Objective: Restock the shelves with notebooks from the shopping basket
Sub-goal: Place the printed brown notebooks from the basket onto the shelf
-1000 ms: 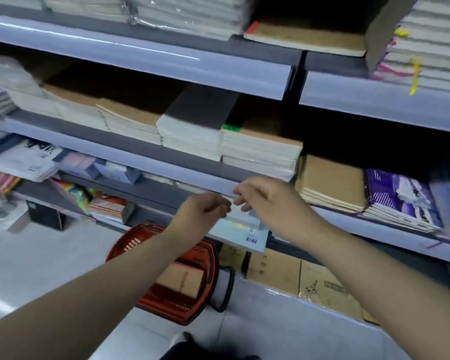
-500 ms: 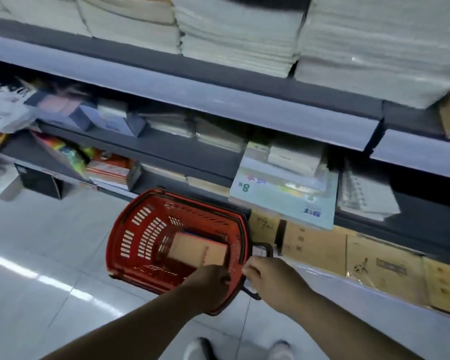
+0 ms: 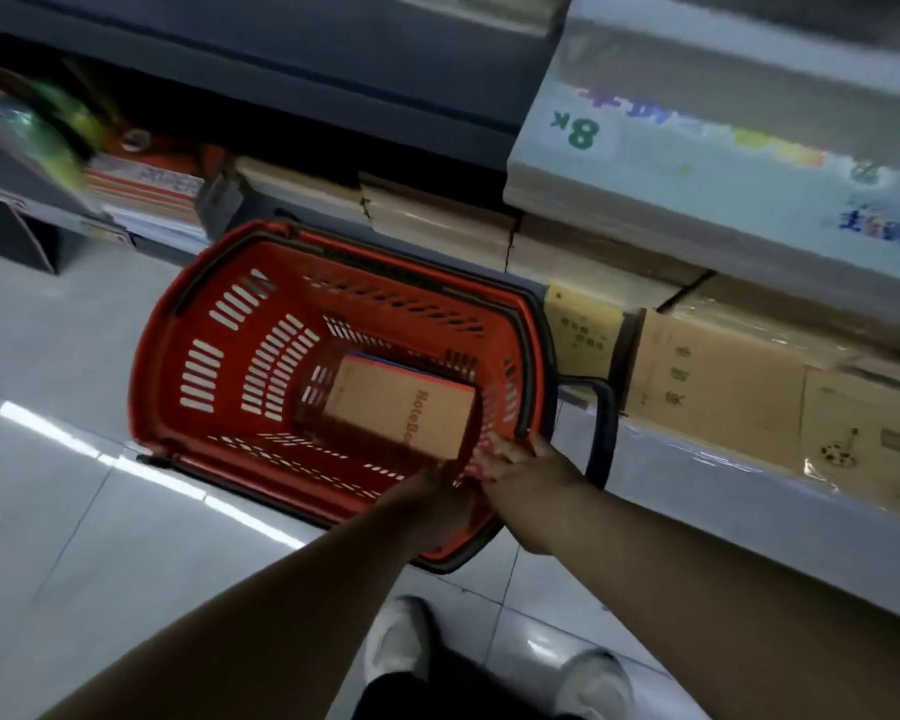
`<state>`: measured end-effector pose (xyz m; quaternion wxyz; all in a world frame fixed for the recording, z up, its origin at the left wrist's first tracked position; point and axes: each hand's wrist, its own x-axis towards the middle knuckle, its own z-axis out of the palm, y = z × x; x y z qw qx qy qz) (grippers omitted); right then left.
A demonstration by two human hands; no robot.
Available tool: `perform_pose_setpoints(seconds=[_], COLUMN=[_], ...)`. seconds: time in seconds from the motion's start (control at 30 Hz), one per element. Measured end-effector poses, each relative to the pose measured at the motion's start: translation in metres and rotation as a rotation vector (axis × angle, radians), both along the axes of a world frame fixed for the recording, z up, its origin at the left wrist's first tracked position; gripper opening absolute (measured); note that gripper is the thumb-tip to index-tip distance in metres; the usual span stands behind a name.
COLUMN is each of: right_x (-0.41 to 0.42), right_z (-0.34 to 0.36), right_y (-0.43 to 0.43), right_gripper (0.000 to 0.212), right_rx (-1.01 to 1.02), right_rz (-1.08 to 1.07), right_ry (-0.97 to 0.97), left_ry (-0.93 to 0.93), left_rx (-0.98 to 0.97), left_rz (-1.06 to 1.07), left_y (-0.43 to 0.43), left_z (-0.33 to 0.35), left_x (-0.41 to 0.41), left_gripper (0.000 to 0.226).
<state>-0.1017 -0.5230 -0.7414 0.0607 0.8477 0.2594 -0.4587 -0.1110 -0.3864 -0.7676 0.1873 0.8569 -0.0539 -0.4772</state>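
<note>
cam=head, single wide-angle view | pose=standing height, pitched steeply down, slightly forward | centre=red basket (image 3: 281, 257) on floor (image 3: 63, 330), close | bottom edge=wearer's shoes (image 3: 396, 641) | top+right=lower shelving (image 3: 281, 70), very near, motion-blurred

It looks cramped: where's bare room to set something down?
Bare: the basket bottom left of the brown notebook, and the tiled floor beside the basket. Crowded: the near right corner, where left hand and right hand reach, and the shelved paper stacks.
</note>
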Motion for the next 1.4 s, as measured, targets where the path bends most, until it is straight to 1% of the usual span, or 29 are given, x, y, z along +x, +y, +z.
perform_pose_setpoints(seconds=[0.03,0.07,0.1,0.2,0.3,0.43,0.53,0.67,0.7,0.8,0.87,0.93,0.97,1.0,1.07,1.1,1.2,1.23,1.33,1.4], right_x=[0.004,0.004,0.001,-0.014,-0.032,-0.062,-0.085,-0.109,-0.114,-0.127,-0.134,-0.138,-0.138,-0.135,-0.126,-0.121,-0.11,-0.107,-0.097,-0.092], right_z=[-0.001,-0.008,-0.016,-0.036,-0.052,-0.057,-0.057,-0.056,-0.055,-0.053,-0.053,-0.055,-0.056,-0.056,-0.056,-0.056,-0.066,-0.073,-0.102,-0.125], right_y=[0.001,0.001,0.001,0.002,-0.006,-0.045,-0.077,-0.116,-0.126,-0.149,-0.161,-0.171,-0.174,-0.176,-0.175,-0.173,-0.163,-0.159,-0.146,-0.139], right_gripper=[0.068,0.071,0.073,0.08,0.072,0.08,0.079,0.075,0.077,0.086,0.079,0.071,0.07,0.075,0.09,0.091,0.073,0.069,0.06,0.059], right_rx=[-0.054,-0.094,-0.078,-0.046,-0.034,-0.046,-0.06,-0.083,-0.091,-0.133,-0.127,-0.09,-0.068,-0.044,0.008,0.037,0.124,0.139,0.143,0.16], right_rz=[0.0,0.04,0.014,-0.008,-0.055,-0.051,-0.055,-0.047,-0.04,0.003,0.033,0.02,-0.012,-0.059,-0.197,-0.278,-0.499,-0.566,-0.752,-0.901], right_ry=[0.032,0.04,0.017,-0.09,-0.113,-0.134,-0.086,-0.085,-0.081,-0.064,-0.071,-0.073,-0.059,-0.034,0.019,0.026,-0.005,-0.013,-0.014,0.01], left_ry=[-0.022,-0.037,-0.066,-0.072,-0.061,0.073,0.125,0.218,0.229,0.295,0.319,0.265,0.245,0.226,0.172,0.152,0.149,0.136,0.059,0.018], left_rx=[-0.008,-0.005,0.014,0.031,0.009,-0.074,-0.104,-0.16,-0.171,-0.191,-0.188,-0.146,-0.139,-0.137,-0.148,-0.15,-0.148,-0.142,-0.069,-0.051], left_rz=[-0.058,-0.062,-0.069,0.033,-0.088,0.036,-0.033,-0.089,-0.068,0.095,0.076,0.097,0.156,0.211,0.213,0.209,0.23,0.201,0.024,-0.031], left_y=[-0.003,-0.006,-0.007,-0.014,-0.027,-0.053,-0.077,-0.111,-0.118,-0.131,-0.137,-0.138,-0.137,-0.135,-0.132,-0.13,-0.122,-0.12,-0.115,-0.112], left_z=[-0.005,-0.004,-0.008,-0.024,-0.033,-0.033,-0.029,-0.025,-0.023,-0.024,-0.029,-0.038,-0.041,-0.044,-0.048,-0.051,-0.063,-0.068,-0.087,-0.104], left_x=[-0.006,-0.01,-0.018,-0.048,-0.062,-0.083,-0.095,-0.108,-0.109,-0.11,-0.106,-0.098,-0.092,-0.087,-0.077,-0.072,-0.058,-0.053,-0.036,-0.027], left_gripper=[0.041,0.04,0.039,0.033,0.035,0.032,0.033,0.037,0.037,0.037,0.037,0.037,0.037,0.037,0.035,0.036,0.046,0.048,0.053,0.056])
